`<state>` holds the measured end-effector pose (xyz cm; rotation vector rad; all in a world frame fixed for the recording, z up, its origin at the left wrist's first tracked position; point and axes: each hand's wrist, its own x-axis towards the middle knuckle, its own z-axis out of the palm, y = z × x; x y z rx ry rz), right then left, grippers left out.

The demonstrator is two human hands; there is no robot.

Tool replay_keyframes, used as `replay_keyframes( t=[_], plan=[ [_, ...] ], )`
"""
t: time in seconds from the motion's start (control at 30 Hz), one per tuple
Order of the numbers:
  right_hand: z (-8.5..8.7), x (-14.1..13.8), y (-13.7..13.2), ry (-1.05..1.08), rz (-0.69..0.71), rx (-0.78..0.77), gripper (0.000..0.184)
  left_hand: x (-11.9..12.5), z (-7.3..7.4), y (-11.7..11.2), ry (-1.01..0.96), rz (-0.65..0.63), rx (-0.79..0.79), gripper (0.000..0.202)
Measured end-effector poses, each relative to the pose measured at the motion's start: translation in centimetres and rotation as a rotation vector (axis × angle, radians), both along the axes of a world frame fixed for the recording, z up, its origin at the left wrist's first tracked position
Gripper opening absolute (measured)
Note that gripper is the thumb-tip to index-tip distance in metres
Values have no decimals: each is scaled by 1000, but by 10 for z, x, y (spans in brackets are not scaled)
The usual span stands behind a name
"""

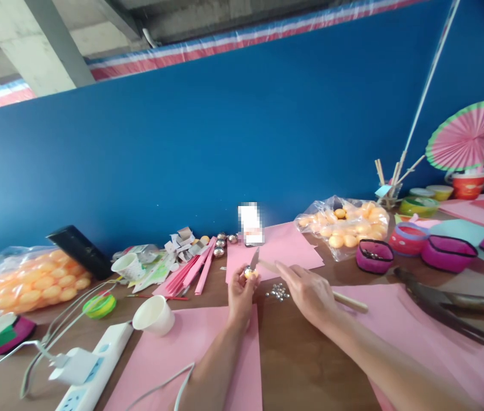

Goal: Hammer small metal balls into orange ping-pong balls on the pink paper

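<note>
My left hand [241,294] is closed around a small shiny ball [249,273], silver on top with some yellow-orange below. A pointed dark metal blade [255,258] stands up at the ball; how it is held there I cannot make out. In my right hand [310,294] is a pale wooden stick [351,301], its far end reaching toward the blade and its other end showing past the wrist. On the table between my hands lies a little heap of small silvery pieces [278,292]. Several shiny silver balls [220,251] sit further back, left of my hands.
Pink paper sheets [208,325] cover parts of the brown table. A hammer-like tool [443,302] lies at right, near magenta fabric bowls [374,257]. Bags of orange balls [32,282] stand at both sides. A paper cup [154,315] and a power strip [111,348] are at left.
</note>
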<state>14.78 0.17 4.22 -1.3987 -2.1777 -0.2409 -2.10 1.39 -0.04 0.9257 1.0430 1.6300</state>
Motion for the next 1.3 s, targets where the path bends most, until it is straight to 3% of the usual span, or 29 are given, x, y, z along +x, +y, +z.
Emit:
replay_keyframes(
  t=[0.33, 0.77, 0.87, 1.1, 1.3],
  plan=[
    [-2, -6, -4, -36, -9, -21, 44, 1, -2, -2, -17, -25, -9, 45],
    [-6, -8, -4, 31, 10, 35, 43, -1, 1, -2, 113, 10, -1, 45],
    [-7, -5, -2, 76, -5, 61, 42, -2, -1, -1, 84, 48, -12, 46],
    [-5, -5, -2, 61, 3, 50, 39, -1, -3, 0, 16, -1, -2, 52],
    [-7, -5, -2, 47, 7, 58, 42, -1, -3, 0, 14, 37, -3, 46]
  ],
)
